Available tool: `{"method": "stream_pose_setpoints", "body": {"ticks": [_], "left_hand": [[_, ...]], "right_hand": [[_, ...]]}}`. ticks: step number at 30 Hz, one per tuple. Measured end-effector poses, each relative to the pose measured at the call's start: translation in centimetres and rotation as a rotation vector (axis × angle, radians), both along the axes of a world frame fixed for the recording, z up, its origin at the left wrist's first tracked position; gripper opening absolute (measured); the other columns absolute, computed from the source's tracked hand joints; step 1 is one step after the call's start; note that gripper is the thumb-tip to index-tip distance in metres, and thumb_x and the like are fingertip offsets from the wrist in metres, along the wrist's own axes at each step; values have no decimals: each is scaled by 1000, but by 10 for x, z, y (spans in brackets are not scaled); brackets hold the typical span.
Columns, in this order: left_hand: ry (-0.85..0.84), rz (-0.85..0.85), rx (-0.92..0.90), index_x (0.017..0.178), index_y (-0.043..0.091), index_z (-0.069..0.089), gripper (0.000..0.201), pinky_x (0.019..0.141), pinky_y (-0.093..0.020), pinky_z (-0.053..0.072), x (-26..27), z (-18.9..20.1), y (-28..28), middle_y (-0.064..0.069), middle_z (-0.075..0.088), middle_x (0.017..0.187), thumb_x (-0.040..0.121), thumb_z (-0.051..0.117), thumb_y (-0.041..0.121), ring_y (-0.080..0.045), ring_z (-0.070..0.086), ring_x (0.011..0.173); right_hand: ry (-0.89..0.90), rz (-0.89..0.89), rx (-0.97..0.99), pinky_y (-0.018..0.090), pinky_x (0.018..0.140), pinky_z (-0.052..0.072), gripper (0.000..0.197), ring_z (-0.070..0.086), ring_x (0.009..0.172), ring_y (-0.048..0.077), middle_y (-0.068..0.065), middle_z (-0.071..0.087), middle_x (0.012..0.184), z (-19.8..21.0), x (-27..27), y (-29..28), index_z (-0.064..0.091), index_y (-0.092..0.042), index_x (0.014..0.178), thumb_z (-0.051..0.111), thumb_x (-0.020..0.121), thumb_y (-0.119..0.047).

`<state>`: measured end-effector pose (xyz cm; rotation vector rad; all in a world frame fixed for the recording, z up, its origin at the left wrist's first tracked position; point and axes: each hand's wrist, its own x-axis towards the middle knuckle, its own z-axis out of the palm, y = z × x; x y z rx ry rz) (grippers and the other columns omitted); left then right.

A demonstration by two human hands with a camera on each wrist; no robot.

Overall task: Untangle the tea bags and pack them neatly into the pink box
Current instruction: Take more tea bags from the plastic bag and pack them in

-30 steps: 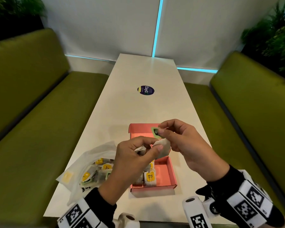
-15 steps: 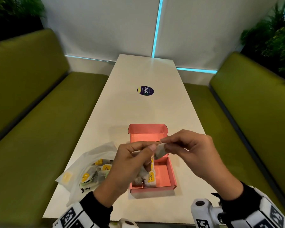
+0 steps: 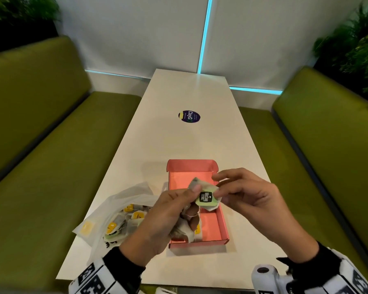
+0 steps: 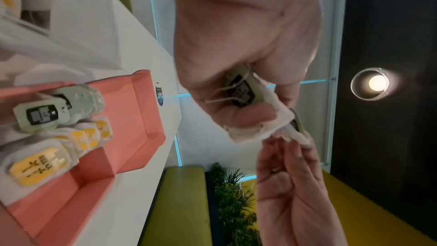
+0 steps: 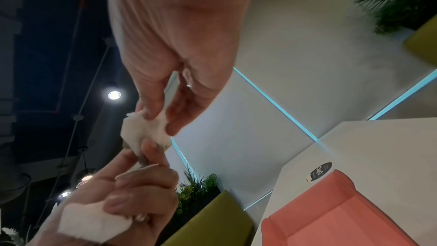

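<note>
Bag (image 3: 204,194) pinched by both hands' fingers (image 3: 194,188) over box (image 3: 222,228), so you can free its string.

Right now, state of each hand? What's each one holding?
Left hand: closed, pinching the green-tagged tea bag, with another tea bag tucked under its curled fingers.
Right hand: closed, pinching the same bag's other side.

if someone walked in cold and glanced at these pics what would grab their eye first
Probably the two hands meeting above the pink box at the table's near end: the left hand and right hand both pinch one tea bag with a green tag. Next, the box's near end, packed with yellow-tagged tea bags, and the clear bag of loose tea bags to its left.
</note>
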<state>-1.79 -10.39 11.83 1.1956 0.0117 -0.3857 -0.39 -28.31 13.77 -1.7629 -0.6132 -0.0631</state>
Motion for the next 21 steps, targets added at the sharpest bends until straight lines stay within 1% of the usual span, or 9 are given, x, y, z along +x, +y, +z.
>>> {"method": "stream_pose_setpoints", "body": {"ticks": [2, 5, 7, 9, 12, 15, 18, 20, 21], "left_hand": [[-24, 91, 5, 48, 17, 58, 35, 40, -18, 35, -1, -5, -3, 1, 40, 48, 75, 57, 39, -15, 45, 43], [-61, 208, 53, 54, 12, 57, 36, 39, -20, 36, -3, -10, -10, -2, 40, 51, 72, 58, 43, -16, 46, 43], [-88, 256, 83, 60, 6, 55, 39, 40, -19, 37, -4, -11, -14, -1, 40, 50, 72, 57, 43, -14, 45, 43], [-110, 269, 114, 63, 6, 57, 39, 44, -20, 39, -6, -13, -18, 1, 41, 50, 72, 57, 44, -12, 45, 44], [-105, 245, 130, 55, 18, 59, 36, 46, -25, 40, -8, -14, -19, 0, 42, 52, 73, 55, 49, -12, 47, 45], [-141, 236, 177, 51, 23, 60, 39, 43, -21, 40, -9, -12, -16, 0, 41, 52, 74, 51, 52, -11, 46, 45], [-313, 391, 299, 68, 24, 62, 37, 47, -26, 43, -6, -14, -9, -1, 50, 54, 72, 57, 60, -14, 48, 49], [-414, 507, 366, 79, 30, 59, 25, 53, -33, 44, -3, -15, -3, -6, 53, 58, 73, 63, 53, -16, 49, 51], [-462, 533, 395, 81, 32, 58, 18, 53, -31, 44, -2, -15, 0, -2, 50, 55, 73, 65, 46, -15, 47, 50]], "right_hand": [[127, -57, 43, 22, 70, 52, 19, 65, 93, 11, -10, 66, 107, -3, -1, 2, 73, -32, 91, 67, 82, -16], [413, -104, 216, 26, 66, 55, 29, 67, 76, 16, 2, 69, 102, -4, -5, 11, 66, -22, 107, 68, 79, -30], [530, -160, 232, 23, 60, 53, 39, 67, 69, 20, 7, 71, 89, -5, -5, 16, 67, -16, 100, 68, 67, -37], [552, -184, 170, 20, 54, 49, 32, 67, 67, 23, 6, 72, 77, -5, -3, 20, 70, -12, 88, 70, 63, -32], [530, -239, 132, 18, 49, 45, 5, 64, 57, 15, 1, 68, 63, -5, 0, 22, 69, -9, 77, 71, 74, -13], [570, -251, 146, 18, 46, 44, 4, 58, 50, 10, -1, 64, 57, -3, 4, 23, 67, -7, 72, 69, 76, -8], [598, -240, 164, 19, 44, 44, 5, 58, 48, 12, 1, 64, 58, 0, 7, 23, 66, -7, 70, 70, 71, -10], [598, -242, 174, 18, 43, 43, 10, 57, 47, 13, 3, 64, 60, 3, 8, 22, 66, -8, 69, 71, 65, -16], [596, -241, 168, 18, 43, 43, 10, 57, 46, 13, 4, 63, 61, 5, 9, 22, 67, -8, 69, 71, 66, -16]]}}
